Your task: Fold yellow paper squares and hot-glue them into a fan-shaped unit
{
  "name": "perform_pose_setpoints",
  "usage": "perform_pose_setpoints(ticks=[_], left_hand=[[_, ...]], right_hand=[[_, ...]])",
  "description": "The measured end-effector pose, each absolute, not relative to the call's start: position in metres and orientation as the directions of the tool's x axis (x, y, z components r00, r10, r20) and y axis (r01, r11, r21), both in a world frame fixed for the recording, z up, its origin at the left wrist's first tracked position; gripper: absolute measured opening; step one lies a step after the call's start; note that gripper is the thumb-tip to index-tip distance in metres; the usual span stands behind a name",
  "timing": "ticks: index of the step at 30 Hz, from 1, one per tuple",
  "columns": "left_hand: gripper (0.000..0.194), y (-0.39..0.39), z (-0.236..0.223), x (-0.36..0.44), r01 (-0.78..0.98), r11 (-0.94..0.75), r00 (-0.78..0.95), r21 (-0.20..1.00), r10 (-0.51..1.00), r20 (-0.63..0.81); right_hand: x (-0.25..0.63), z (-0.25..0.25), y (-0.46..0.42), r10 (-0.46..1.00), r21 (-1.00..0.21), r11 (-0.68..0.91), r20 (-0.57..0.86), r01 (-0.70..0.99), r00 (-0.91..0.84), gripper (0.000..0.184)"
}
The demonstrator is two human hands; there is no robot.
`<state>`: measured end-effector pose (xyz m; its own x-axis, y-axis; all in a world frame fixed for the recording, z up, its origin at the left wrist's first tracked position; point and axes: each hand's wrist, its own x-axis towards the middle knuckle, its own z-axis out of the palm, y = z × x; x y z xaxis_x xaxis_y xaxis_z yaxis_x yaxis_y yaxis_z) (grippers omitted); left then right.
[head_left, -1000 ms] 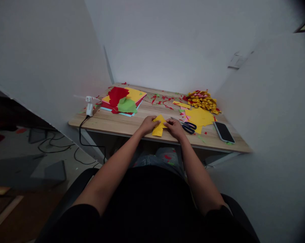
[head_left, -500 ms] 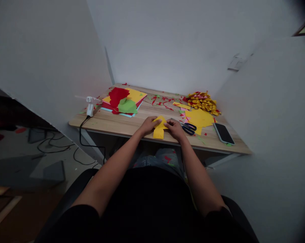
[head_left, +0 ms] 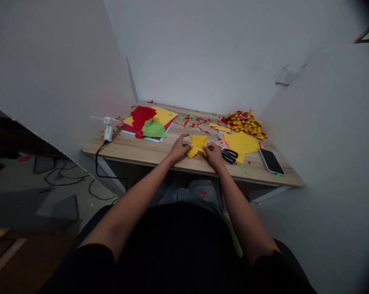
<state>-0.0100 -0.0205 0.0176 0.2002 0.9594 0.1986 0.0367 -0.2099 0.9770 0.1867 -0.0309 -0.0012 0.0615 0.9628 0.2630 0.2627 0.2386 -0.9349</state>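
Observation:
A small folded piece of yellow paper [head_left: 198, 143] lies on the wooden desk [head_left: 147, 152] near its front edge. My left hand [head_left: 179, 148] rests on the paper's left side, fingers bent and pressing it down. On the paper's right side my right hand [head_left: 213, 153] is closed, pinching its lower right edge. Both forearms reach forward from my lap.
Black-handled scissors [head_left: 230, 154] lie just right of my right hand, then loose yellow sheets [head_left: 242, 142] and a phone [head_left: 270, 161]. A heap of folded yellow and red pieces [head_left: 244, 121] sits at the back right. A stack of coloured paper [head_left: 150, 121] and a small white device [head_left: 108, 130] with a black cable stand at the left.
The yellow paper has been turned or refolded: its lower flap no longer hangs toward the desk edge, and it sits a little further back. Both hands shifted slightly with it.

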Motion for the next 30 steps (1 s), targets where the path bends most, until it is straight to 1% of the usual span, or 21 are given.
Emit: perform_pose_setpoints(ticks=[2, 4, 6, 10, 12, 13, 15, 18, 21, 24, 26, 28, 30], left_hand=[[0.031, -0.011, 0.02, -0.012, 0.08, -0.214, 0.169, 0.974, 0.965, 0.198], [0.028, 0.003, 0.024, -0.016, 0.132, -0.211, 0.182, 0.969, 0.966, 0.185], [0.024, 0.017, 0.03, -0.018, 0.176, -0.205, 0.237, 0.963, 0.958, 0.161], [0.016, 0.044, 0.045, -0.022, 0.217, -0.212, 0.341, 0.953, 0.931, 0.13], [0.011, 0.056, 0.051, -0.025, 0.221, -0.222, 0.367, 0.95, 0.921, 0.13], [0.012, 0.062, 0.055, -0.026, 0.22, -0.225, 0.377, 0.949, 0.917, 0.131], [0.021, 0.075, 0.06, -0.028, 0.211, -0.226, 0.386, 0.951, 0.913, 0.131], [0.032, 0.094, 0.065, -0.03, 0.191, -0.216, 0.349, 0.957, 0.927, 0.139], [0.032, 0.111, 0.067, -0.03, 0.154, -0.188, 0.292, 0.97, 0.946, 0.137], [0.035, 0.121, 0.068, -0.03, 0.088, -0.149, 0.313, 0.985, 0.943, 0.114], [0.046, 0.124, 0.066, -0.029, 0.031, -0.121, 0.354, 0.992, 0.93, 0.102], [0.063, 0.126, 0.06, -0.027, -0.028, -0.09, 0.385, 0.996, 0.918, 0.094], [0.075, 0.128, 0.052, -0.024, -0.083, -0.049, 0.414, 0.995, 0.907, 0.08]], right_hand=[[0.184, 0.003, -0.03, 0.968, -0.937, 0.241, 0.251, 0.253, 0.008, 0.027], [0.183, 0.01, -0.027, 0.971, -0.943, 0.238, 0.235, 0.232, -0.038, 0.028], [0.184, 0.02, -0.02, 0.971, -0.948, 0.237, 0.223, 0.21, -0.088, 0.031], [0.187, 0.04, -0.002, 0.951, -0.945, 0.266, 0.225, 0.192, -0.213, 0.051], [0.186, 0.046, 0.007, 0.936, -0.937, 0.286, 0.229, 0.2, -0.269, 0.051], [0.185, 0.047, 0.012, 0.93, -0.933, 0.297, 0.233, 0.205, -0.285, 0.049], [0.182, 0.05, 0.022, 0.923, -0.923, 0.319, 0.251, 0.214, -0.29, 0.048], [0.175, 0.052, 0.04, 0.927, -0.914, 0.341, 0.288, 0.22, -0.243, 0.051], [0.169, 0.052, 0.06, 0.936, -0.916, 0.347, 0.324, 0.203, -0.139, 0.047], [0.164, 0.049, 0.075, 0.944, -0.932, 0.329, 0.327, 0.153, -0.041, 0.044], [0.161, 0.047, 0.082, 0.953, -0.945, 0.304, 0.303, 0.118, -0.027, 0.047], [0.16, 0.047, 0.086, 0.962, -0.957, 0.271, 0.268, 0.101, -0.045, 0.049], [0.162, 0.048, 0.088, 0.967, -0.958, 0.252, 0.243, 0.136, -0.08, 0.051]])
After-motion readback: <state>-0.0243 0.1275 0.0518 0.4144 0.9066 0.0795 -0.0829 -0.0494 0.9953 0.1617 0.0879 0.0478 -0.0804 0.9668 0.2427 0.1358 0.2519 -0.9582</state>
